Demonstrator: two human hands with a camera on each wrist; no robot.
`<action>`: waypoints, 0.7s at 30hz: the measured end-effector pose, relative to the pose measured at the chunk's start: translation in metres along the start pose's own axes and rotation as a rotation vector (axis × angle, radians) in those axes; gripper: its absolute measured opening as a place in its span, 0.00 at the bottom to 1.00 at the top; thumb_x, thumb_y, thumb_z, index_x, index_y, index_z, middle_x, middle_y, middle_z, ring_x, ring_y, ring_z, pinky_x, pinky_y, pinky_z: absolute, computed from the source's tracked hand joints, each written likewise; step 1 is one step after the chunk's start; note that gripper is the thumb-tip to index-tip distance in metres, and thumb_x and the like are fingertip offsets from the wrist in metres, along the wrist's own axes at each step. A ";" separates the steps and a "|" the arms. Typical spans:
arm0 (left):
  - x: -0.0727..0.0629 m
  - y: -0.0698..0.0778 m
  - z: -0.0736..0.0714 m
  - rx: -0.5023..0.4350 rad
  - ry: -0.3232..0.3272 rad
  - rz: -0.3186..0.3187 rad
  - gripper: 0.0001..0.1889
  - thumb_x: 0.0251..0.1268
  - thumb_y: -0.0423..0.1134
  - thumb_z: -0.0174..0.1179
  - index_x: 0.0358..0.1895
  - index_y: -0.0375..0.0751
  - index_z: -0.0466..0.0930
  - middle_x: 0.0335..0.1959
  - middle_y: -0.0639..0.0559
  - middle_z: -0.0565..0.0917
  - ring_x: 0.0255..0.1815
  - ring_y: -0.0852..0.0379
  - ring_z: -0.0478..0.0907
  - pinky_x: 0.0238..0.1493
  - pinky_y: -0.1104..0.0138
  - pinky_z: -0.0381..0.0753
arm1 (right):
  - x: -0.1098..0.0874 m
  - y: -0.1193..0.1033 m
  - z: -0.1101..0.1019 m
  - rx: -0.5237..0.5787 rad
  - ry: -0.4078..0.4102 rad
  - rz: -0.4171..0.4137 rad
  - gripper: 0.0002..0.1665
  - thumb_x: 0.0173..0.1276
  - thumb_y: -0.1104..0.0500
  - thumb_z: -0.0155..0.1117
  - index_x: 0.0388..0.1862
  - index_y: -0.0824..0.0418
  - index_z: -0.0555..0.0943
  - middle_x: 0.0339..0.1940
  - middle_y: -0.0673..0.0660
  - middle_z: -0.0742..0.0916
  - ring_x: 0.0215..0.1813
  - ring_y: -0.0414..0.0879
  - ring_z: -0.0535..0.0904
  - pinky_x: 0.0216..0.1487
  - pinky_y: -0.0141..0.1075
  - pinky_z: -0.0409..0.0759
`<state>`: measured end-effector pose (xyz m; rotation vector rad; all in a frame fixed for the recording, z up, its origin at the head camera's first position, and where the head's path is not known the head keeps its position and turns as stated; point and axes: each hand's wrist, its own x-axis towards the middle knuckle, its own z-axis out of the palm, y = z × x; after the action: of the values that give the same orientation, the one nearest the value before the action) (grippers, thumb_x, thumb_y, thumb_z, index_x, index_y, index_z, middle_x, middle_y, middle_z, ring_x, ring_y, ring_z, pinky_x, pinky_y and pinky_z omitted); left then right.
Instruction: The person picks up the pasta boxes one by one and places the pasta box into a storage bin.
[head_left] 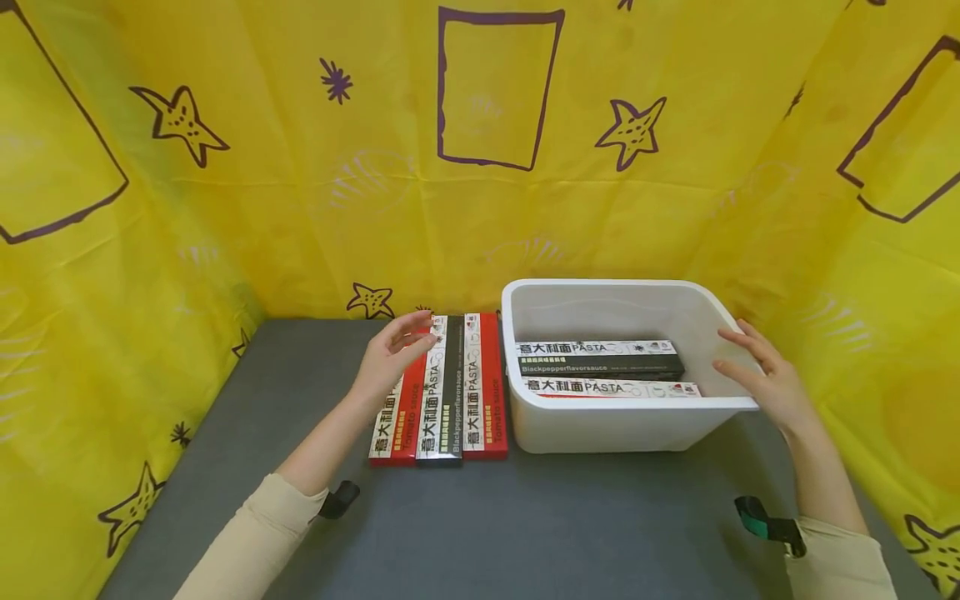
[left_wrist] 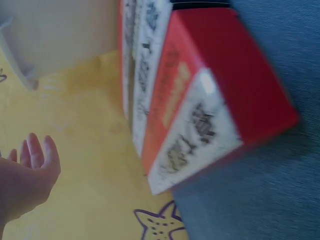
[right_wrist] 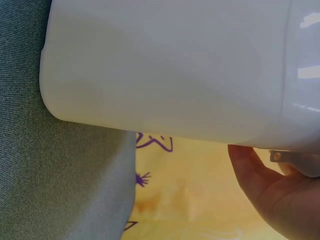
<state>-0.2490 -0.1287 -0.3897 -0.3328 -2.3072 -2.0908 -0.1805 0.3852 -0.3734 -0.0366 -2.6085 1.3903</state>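
Note:
My left hand (head_left: 396, 354) hovers by the far end of three pasta boxes lying side by side, its fingers loosely bent and holding nothing. The row has a left red tomato sauce box (head_left: 405, 417), a black pepper box (head_left: 442, 400) in the middle and a right red tomato sauce box (head_left: 491, 392). My right hand (head_left: 768, 379) rests at the right rim of a white plastic bin (head_left: 637, 429), fingertips reaching over the edge. Inside lie a black pepper pasta box (head_left: 600, 360) and, nearer me, another pasta box (head_left: 611, 387), partly hidden by the front wall.
A dark grey cloth surface (head_left: 570, 525) lies under everything. Yellow curtain (head_left: 375, 225) with dark starfish drawings encloses the back and both sides. The bin stands just right of the box row, close to the back curtain.

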 end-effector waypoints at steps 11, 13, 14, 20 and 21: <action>-0.032 -0.034 -0.028 0.162 0.028 -0.161 0.31 0.65 0.42 0.64 0.70 0.41 0.66 0.66 0.41 0.72 0.63 0.45 0.70 0.59 0.51 0.73 | 0.000 -0.002 -0.002 0.008 -0.010 0.005 0.34 0.72 0.53 0.59 0.74 0.56 0.65 0.81 0.56 0.52 0.78 0.63 0.42 0.72 0.61 0.42; -0.036 -0.037 -0.032 0.196 0.037 -0.175 0.32 0.65 0.42 0.64 0.71 0.41 0.65 0.67 0.41 0.71 0.65 0.44 0.69 0.59 0.50 0.73 | 0.000 -0.002 -0.002 0.001 -0.008 0.003 0.34 0.72 0.53 0.59 0.74 0.56 0.65 0.80 0.58 0.52 0.77 0.64 0.43 0.72 0.61 0.42; -0.039 -0.039 -0.034 0.212 0.039 -0.182 0.33 0.64 0.42 0.64 0.71 0.41 0.64 0.68 0.41 0.70 0.65 0.43 0.69 0.60 0.50 0.72 | 0.000 -0.002 -0.002 0.001 -0.010 0.003 0.34 0.72 0.53 0.59 0.75 0.56 0.65 0.80 0.58 0.51 0.77 0.64 0.43 0.72 0.62 0.42; -0.050 -0.048 -0.042 0.300 -0.012 -0.233 0.39 0.62 0.43 0.67 0.73 0.39 0.59 0.70 0.37 0.66 0.68 0.39 0.65 0.64 0.47 0.68 | -0.001 -0.003 -0.002 -0.003 -0.021 0.011 0.34 0.72 0.52 0.59 0.75 0.56 0.64 0.81 0.54 0.51 0.78 0.62 0.42 0.71 0.62 0.43; -0.051 -0.049 -0.043 0.315 -0.024 -0.236 0.40 0.61 0.43 0.67 0.73 0.39 0.58 0.71 0.37 0.65 0.69 0.39 0.64 0.65 0.47 0.67 | -0.001 -0.003 -0.002 -0.001 -0.020 0.010 0.34 0.72 0.52 0.59 0.75 0.56 0.64 0.81 0.54 0.51 0.78 0.61 0.42 0.71 0.61 0.43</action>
<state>-0.2127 -0.1830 -0.4409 -0.0818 -2.7534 -1.7677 -0.1794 0.3845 -0.3699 -0.0361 -2.6293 1.3995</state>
